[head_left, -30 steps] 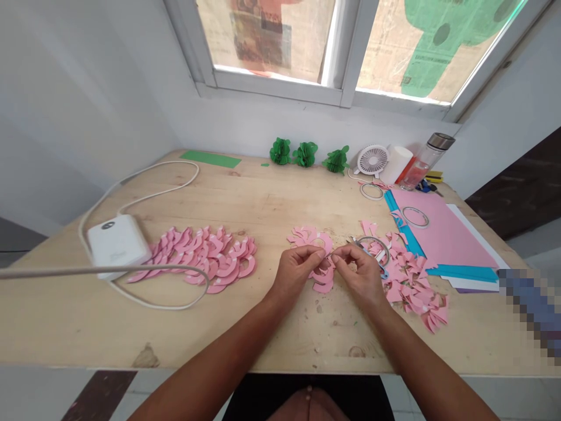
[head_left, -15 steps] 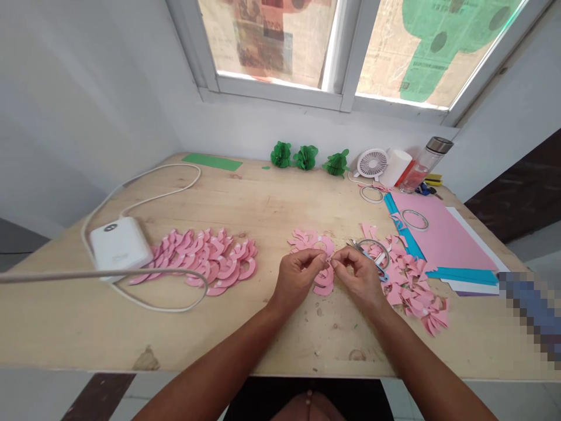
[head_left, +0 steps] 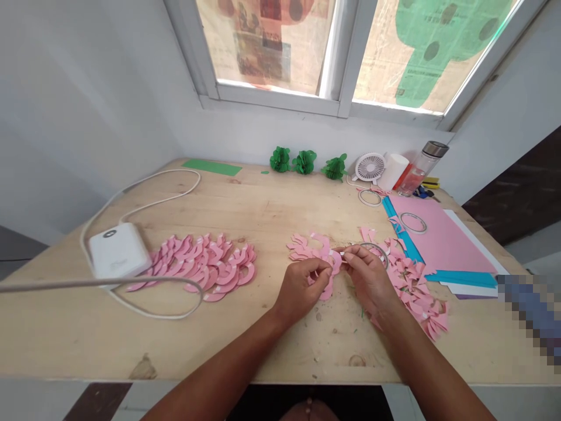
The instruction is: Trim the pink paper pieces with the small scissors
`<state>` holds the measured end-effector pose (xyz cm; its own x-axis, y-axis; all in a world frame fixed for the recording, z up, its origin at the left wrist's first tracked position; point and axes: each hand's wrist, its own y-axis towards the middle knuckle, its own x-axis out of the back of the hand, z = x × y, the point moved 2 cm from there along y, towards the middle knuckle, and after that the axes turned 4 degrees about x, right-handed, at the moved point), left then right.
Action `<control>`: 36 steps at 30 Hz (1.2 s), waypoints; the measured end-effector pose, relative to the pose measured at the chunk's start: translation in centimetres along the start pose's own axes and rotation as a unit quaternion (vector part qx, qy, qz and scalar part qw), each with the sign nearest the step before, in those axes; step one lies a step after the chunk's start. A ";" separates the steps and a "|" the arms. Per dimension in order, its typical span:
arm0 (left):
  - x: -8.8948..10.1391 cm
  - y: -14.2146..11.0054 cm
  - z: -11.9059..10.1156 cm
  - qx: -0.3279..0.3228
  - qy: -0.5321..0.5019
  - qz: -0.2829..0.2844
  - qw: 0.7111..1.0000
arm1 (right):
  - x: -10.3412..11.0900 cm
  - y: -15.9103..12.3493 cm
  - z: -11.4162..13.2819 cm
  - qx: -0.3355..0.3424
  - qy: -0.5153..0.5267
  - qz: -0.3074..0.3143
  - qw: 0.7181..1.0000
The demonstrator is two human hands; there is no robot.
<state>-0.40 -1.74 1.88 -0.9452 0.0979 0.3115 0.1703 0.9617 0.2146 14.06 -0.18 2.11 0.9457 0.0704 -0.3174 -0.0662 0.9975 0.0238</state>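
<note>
Both my hands meet over the middle of the wooden table. My left hand is closed in a pinch on a small pink paper piece. My right hand pinches the same piece at its white tip. A little heap of curved pink cut-outs lies just beyond my fingers. A tape ring lies behind my right hand, partly hidden.
A large spread of pink cut-outs lies left, beside a white power adapter with its cable. Folded pink scraps lie right, by pink and blue paper sheets. Green paper balls, a small fan and a bottle line the back.
My hands have lowered slightly toward the table and the pinched piece now sits nearer the heap. The view has tilted a little.
</note>
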 end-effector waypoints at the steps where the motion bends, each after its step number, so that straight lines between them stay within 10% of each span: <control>1: 0.0 0.0 0.0 -0.013 0.024 -0.003 1.000 | 0.1 0.0 0.0 -0.007 0.006 -0.004 1.000; 12: -0.4 -0.2 -0.3 -0.058 0.095 0.007 0.994 | -0.3 -0.5 0.0 -0.037 0.027 0.009 0.999; 24: -0.8 0.2 0.1 0.130 -0.246 0.124 0.952 | -0.9 -0.7 0.6 -0.041 0.072 0.045 0.996; 36: -0.6 0.1 -0.1 0.148 -0.279 0.202 0.927 | -0.4 -0.5 0.2 -0.057 0.127 0.058 0.989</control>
<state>0.26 -1.72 1.83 -0.8317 0.5033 -0.2343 0.5361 0.8377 -0.1036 13.83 -0.73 2.43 0.8199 0.1685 -0.5471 -0.2188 0.9754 -0.0275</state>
